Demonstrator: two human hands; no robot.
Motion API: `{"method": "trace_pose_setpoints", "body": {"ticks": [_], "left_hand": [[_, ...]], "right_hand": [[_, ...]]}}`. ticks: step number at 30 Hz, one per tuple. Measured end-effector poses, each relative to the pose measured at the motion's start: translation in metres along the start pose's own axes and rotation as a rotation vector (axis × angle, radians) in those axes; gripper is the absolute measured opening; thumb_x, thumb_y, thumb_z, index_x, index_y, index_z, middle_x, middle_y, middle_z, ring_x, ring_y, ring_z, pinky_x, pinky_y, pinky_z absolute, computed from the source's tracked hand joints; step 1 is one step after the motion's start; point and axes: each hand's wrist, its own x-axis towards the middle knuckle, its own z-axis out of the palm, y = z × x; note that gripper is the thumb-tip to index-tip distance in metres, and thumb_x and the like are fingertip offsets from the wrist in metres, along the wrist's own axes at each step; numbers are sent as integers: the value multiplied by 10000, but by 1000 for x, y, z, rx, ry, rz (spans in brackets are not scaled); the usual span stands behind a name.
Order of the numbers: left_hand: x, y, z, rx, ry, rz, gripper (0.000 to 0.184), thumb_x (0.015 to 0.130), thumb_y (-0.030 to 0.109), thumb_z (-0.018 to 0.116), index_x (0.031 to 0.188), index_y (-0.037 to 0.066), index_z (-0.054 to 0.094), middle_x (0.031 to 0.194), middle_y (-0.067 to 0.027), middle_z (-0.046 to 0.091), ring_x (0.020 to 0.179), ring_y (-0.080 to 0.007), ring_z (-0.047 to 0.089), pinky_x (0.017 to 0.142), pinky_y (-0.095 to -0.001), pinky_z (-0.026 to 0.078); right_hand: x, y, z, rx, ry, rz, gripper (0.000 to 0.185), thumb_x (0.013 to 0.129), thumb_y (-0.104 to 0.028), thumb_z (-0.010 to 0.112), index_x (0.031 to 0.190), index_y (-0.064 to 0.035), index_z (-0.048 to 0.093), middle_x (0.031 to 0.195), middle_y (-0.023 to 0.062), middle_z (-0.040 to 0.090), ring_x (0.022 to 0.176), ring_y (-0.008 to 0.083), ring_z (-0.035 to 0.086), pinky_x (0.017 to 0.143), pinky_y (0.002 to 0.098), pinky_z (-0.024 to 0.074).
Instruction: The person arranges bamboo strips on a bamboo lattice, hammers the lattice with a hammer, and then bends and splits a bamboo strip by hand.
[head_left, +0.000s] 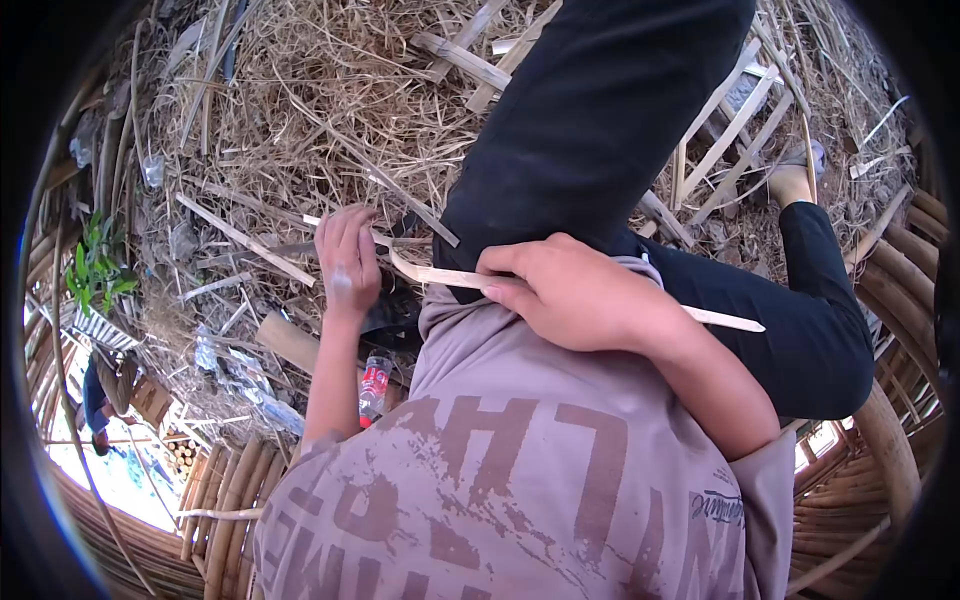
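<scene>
A long, pale bamboo strip (440, 276) lies across my lap and shirt front, its left end curled upward. My right hand (555, 290) pinches it between thumb and fingers, and its far end (725, 319) shows beyond my forearm. To the left, my left hand (347, 260) is closed with the fingers curled downward, close to the strip's curled end. Pale slivers show on both sides of these fingers; what they grip is hidden. Dark, narrow shapes lie by this hand, too unclear to name.
Dry straw (330, 90) and loose bamboo pieces (245, 238) cover the ground. A bottle with a red label (374, 385) is beside my left forearm. Bamboo poles (235, 500) stand lower left. A green plant (95, 265) and another person (100, 400) are at far left.
</scene>
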Motion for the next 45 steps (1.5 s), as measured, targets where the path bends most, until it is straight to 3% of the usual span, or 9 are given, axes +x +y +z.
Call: {"method": "trace_pose_setpoints", "body": {"ticks": [5, 9, 12, 16, 23, 26, 35, 38, 45], "left_hand": [[-11, -72, 33, 56, -242, 87, 199, 906, 111, 510, 758, 33, 618, 752, -120, 617, 774, -307, 593, 861, -438, 424], [-3, -60, 29, 15, -110, 30, 285, 859, 122, 584, 588, 37, 549, 585, -113, 533, 579, -314, 534, 626, -410, 401], [6, -47, 23, 12, -87, 101, 279, 856, 118, 586, 593, 34, 549, 583, -105, 538, 586, -304, 538, 627, -397, 393], [5, -35, 20, 42, -51, 42, 320, 842, 200, 636, 567, 45, 582, 571, -95, 558, 584, -276, 540, 651, -408, 385], [-7, -40, 52, -52, -23, -329, 340, 797, 240, 657, 583, -21, 621, 525, -134, 573, 508, -306, 526, 621, -391, 414], [-15, -44, 67, -290, -66, -488, 294, 787, 178, 627, 601, -49, 600, 517, -163, 548, 481, -311, 531, 538, -389, 412], [-14, -29, 74, -431, -8, -416, 295, 745, 124, 609, 551, -50, 470, 455, -143, 407, 398, -241, 393, 452, -387, 326], [-27, -39, 81, -399, -88, -440, 293, 748, 128, 604, 554, -52, 477, 458, -151, 426, 397, -249, 411, 454, -388, 333], [-27, -23, 97, -479, -74, -405, 268, 742, 149, 597, 574, -54, 546, 473, -162, 488, 423, -253, 500, 473, -379, 389]], "right_hand": [[25, -20, -13, -142, -332, 153, 308, 921, -255, 557, 935, 40, 644, 843, 249, 651, 858, 412, 625, 766, 461, 485], [44, -38, 4, -323, -264, 132, 416, 928, -335, 545, 896, 67, 648, 849, 240, 655, 859, 399, 644, 762, 440, 511], [58, -37, 36, -378, 14, -7, 459, 932, -379, 530, 852, 53, 665, 827, 207, 663, 818, 382, 665, 727, 433, 538], [81, -33, 65, -595, 101, 55, 319, 914, -280, 544, 810, -17, 692, 802, 139, 680, 767, 302, 690, 687, 398, 549], [66, -12, 60, -646, 196, -140, 146, 789, -144, 581, 739, -59, 689, 743, 120, 675, 677, 252, 684, 619, 351, 537], [57, -8, 60, -633, 178, -157, 140, 796, -134, 574, 742, -54, 675, 722, 121, 663, 668, 252, 677, 606, 355, 532], [33, -16, 56, -675, 53, -134, 116, 808, -88, 542, 765, -28, 632, 679, 131, 657, 604, 272, 671, 551, 360, 531], [19, -19, 54, -626, 30, -39, 103, 749, -102, 608, 741, -62, 703, 760, 117, 689, 705, 253, 695, 626, 347, 549], [4, -19, 41, -643, 0, -113, 159, 849, -128, 537, 791, -7, 622, 627, 153, 639, 579, 305, 660, 551, 404, 530]]}}
